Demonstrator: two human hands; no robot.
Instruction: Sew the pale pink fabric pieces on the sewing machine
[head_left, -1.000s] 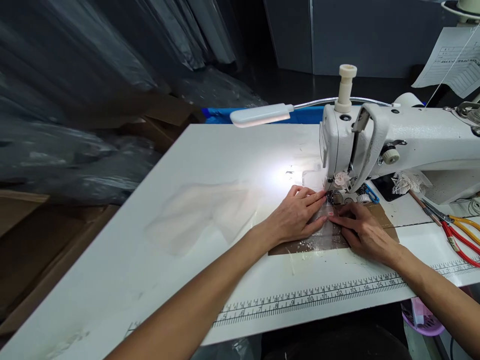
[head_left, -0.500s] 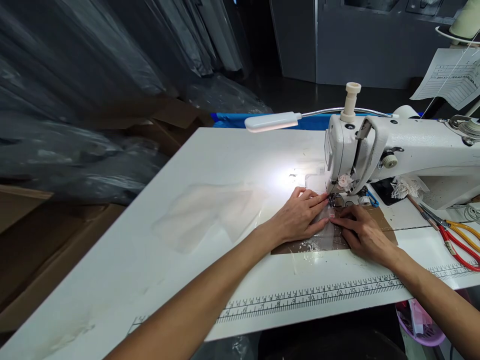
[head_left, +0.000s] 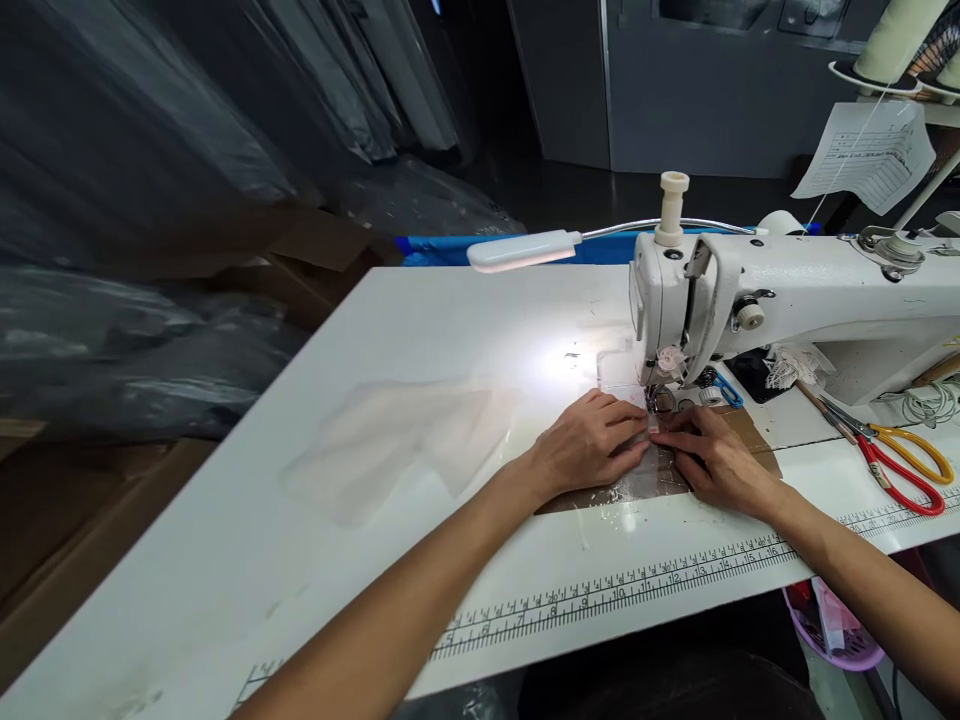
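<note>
My left hand (head_left: 594,442) lies palm down at the left of the presser foot. Its fingers are stretched out over a sheer, whitish strip of fabric (head_left: 639,482). From the other side, my right hand (head_left: 716,455) pinches the edge of this fabric, its index fingertip by a small pale pink piece (head_left: 653,424). The fingertips of both hands almost meet just in front of the needle area of the white sewing machine (head_left: 679,290). Beneath the hands is a brown board (head_left: 754,440) on the table. What lies under the left palm is hidden.
Pale sheer fabric (head_left: 397,430) is spread on the white table (head_left: 315,600) at left. Scissors with red and yellow handles (head_left: 892,465) lie at right, near white lace (head_left: 796,368). A lamp (head_left: 525,250) lights the table. A printed ruler (head_left: 615,594) runs along the front edge.
The view has shifted slightly to the right. My left fingers have drawn back a little from the needle, toward me. The right hand stays at the fabric with its index finger a bit straighter.
</note>
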